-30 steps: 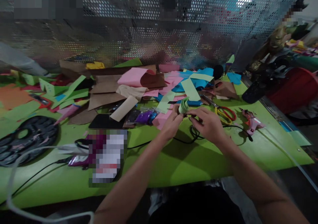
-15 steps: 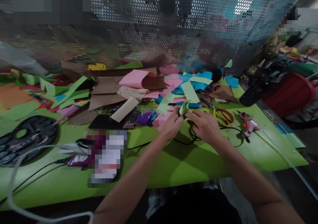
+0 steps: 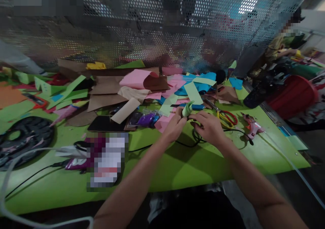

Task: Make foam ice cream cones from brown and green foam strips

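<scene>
Holding a green paper roll over the counter

Steadying it is the left hand, thumb and fingers pinched around the lower part; the layered upper edge fans free, tilted to the right. The right hand has bent fingers at the roll's lower end, beside the left fingertips. Cannot tell whether it grips or only touches; the contact point is small and dark.

Handling, by judgement: very light, thin, springy stock. Should crease or uncoil under a careless squeeze. Best hold is low, where the layers bunch tightest; the loose edge looks easiest to crush. Little slip expected.

Nearby: a black cable lies under the hands, scissors and a pink glue gun to the right.

Against one second ago: left pinch unchanged, right hand slightly nearer the left. View has turned a little rightward; the glue gun now sits further left in it.
</scene>
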Demonstrator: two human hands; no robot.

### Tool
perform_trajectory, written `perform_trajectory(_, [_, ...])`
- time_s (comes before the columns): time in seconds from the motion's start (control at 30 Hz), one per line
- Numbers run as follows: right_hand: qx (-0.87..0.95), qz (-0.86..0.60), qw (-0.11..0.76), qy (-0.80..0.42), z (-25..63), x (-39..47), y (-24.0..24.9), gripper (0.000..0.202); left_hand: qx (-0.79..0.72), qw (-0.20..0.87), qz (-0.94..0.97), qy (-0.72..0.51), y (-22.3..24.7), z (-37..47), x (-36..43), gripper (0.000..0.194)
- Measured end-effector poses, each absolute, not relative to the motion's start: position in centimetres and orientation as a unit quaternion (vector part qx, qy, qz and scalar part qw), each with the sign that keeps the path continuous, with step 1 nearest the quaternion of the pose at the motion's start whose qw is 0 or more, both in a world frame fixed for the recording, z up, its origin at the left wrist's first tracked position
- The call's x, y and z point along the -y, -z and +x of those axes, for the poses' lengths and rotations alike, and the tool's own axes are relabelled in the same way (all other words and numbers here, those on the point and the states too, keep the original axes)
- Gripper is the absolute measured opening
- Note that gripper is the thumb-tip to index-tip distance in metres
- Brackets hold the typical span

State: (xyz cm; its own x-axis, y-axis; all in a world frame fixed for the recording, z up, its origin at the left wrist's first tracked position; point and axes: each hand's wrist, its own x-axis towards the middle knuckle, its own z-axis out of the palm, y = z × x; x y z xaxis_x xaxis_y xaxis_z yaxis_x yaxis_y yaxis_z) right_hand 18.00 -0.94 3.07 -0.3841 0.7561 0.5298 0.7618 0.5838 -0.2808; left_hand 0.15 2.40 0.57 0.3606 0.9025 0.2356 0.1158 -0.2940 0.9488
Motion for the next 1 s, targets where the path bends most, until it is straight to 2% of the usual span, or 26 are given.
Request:
perform_trajectory(0.2, [0.775, -0.466, 0.425, -0.040, 20.8, 2.4, -4.1, 0.020, -0.379, 0.500, 0.652, -0.425, 0.2, -0.1, -2.9, 0.015])
perform_trajectory(0.33, [0.678, -0.597, 0.428, 0.017, 27.8, 4.8, -2.6, 0.019, -0.377, 0.500, 0.653, -0.427, 0.2, -0.2, -3.0, 0.015])
perform_trajectory(0.4, [0.607, -0.683, 0.405, 0.043, 31.8, 6.2, -1.6, 0.026, -0.370, 0.487, 0.665, -0.428, -0.1, -0.2, -2.8, 0.015])
perform_trajectory(0.5, [0.491, -0.812, 0.301, 0.096, 35.9, 7.8, -0.6, 0.034, -0.362, 0.468, 0.686, -0.424, -0.6, -0.1, -2.5, 0.017])
perform_trajectory(0.53, [0.468, -0.837, 0.271, 0.080, 36.6, 8.0, -0.4, 0.040, -0.362, 0.463, 0.690, -0.423, -0.7, -0.1, -2.4, 0.018])
perform_trajectory(0.67, [0.425, -0.882, 0.205, 0.018, 37.1, 8.0, -0.2, 0.065, -0.361, 0.451, 0.698, -0.422, -0.9, 0.0, -2.2, 0.024])
perform_trajectory(0.8, [0.424, -0.889, 0.172, -0.008, 36.3, 7.5, -0.6, 0.079, -0.361, 0.434, 0.708, -0.424, -0.7, -0.1, -2.4, 0.027])
perform_trajectory(0.9, [0.387, -0.911, 0.142, -0.030, 35.7, 7.0, -0.9, 0.077, -0.358, 0.424, 0.713, -0.429, -0.5, -0.2, -2.5, 0.027])
perform_trajectory(1.0, [0.338, -0.920, 0.192, -0.038, 35.2, 6.6, -1.0, 0.063, -0.349, 0.429, 0.710, -0.436, -0.4, -0.3, -2.6, 0.025])
